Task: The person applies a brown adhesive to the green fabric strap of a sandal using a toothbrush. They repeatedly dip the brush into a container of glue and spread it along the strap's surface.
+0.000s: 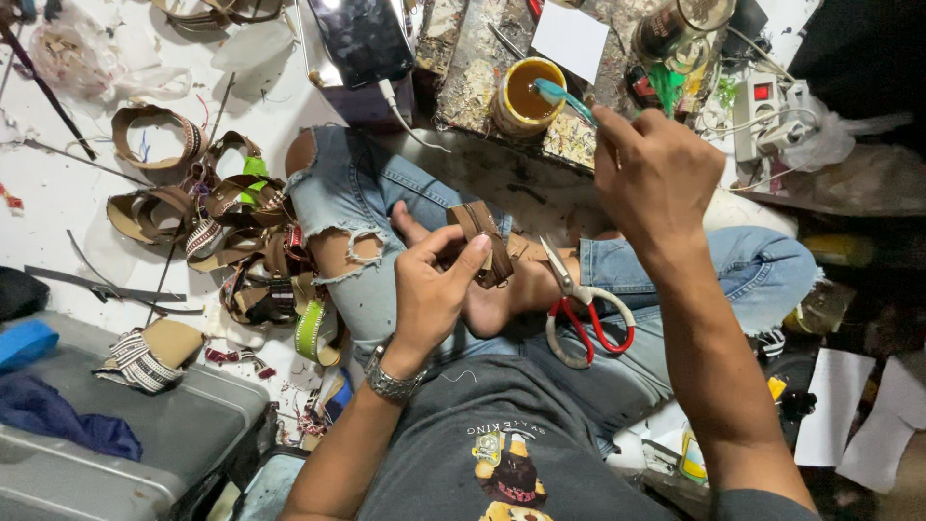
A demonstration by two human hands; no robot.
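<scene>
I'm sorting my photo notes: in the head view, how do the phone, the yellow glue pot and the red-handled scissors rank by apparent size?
1. Phone, though cut by the frame edge.
2. Red-handled scissors.
3. Yellow glue pot.
The scissors lie nearer the camera, so their rank over the pot is unsure.

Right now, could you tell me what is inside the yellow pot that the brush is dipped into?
The yellow pot holds amber liquid; the brush, held by the right hand, dips in. Its bristle tip is hidden under the liquid.

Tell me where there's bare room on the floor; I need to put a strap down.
Bare white floor lies left of the strap pile, between stick and grey case. Crowded: around the glue pot, power strip and scissors.
</scene>
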